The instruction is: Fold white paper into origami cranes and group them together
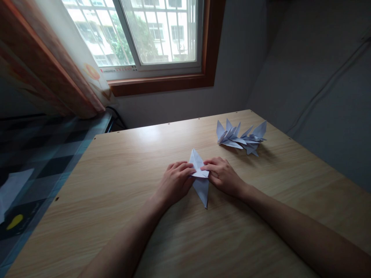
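A white folded paper piece [201,189], long and pointed at both ends, lies on the wooden table between my hands. Its upper point aims at the window and its lower point towards me. My left hand [177,178] grips its left edge, with fingers laid over the fold across the middle. On the opposite edge, my right hand [222,173] holds the paper, its index finger pressing on the top layer. Both thumbs are largely hidden. Beyond my right hand sits a cluster of folded white paper pieces [236,137] with several upright points.
The light wooden table [116,208] has its far edge below a barred window [162,31]. At the left, a checked cloth surface [55,173] carries a white sheet [16,189]. An orange curtain [52,54] hangs there, and a cable [324,85] runs along the right wall.
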### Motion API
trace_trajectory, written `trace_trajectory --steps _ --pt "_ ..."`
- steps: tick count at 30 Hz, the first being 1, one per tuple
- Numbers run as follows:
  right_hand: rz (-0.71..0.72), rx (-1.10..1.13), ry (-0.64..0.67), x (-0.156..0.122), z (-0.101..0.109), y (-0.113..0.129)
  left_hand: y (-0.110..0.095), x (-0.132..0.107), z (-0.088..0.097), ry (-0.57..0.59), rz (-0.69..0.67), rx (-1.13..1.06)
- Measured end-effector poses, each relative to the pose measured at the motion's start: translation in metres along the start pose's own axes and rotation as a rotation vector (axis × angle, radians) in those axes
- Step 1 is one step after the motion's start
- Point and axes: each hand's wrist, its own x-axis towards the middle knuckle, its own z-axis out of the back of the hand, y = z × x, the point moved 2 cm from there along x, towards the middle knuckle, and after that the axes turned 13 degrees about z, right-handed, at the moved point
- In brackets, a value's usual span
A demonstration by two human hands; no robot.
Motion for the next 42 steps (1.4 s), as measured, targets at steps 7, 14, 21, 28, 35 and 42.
trace_trajectory --steps 7,14,21,28,35,42 --pt "-0.100 -0.024 -0.042 0.004 0.000 -0.001 0.003 0.000 -0.002 -0.019 0.094 -0.064" --pt "-0.220 -0.193 -0.102 0.009 -0.006 -0.003 0.004 0.000 -0.003 -0.047 0.098 0.001" --pt "-0.091 -0.169 -0.090 0.006 -0.003 0.004 -0.001 0.000 -0.004 0.032 0.056 0.128" --pt "0.025 -0.117 0.060 0.000 0.000 0.014 -0.011 -0.001 0.004 0.024 0.042 0.174" --pt "-0.079 0.073 -0.050 0.001 0.001 -0.002 -0.006 -0.003 0.002 -0.002 0.068 0.130" --pt "-0.238 0.206 -0.154 0.004 0.001 -0.009 0.003 -0.002 -0.001 -0.084 0.229 0.102"
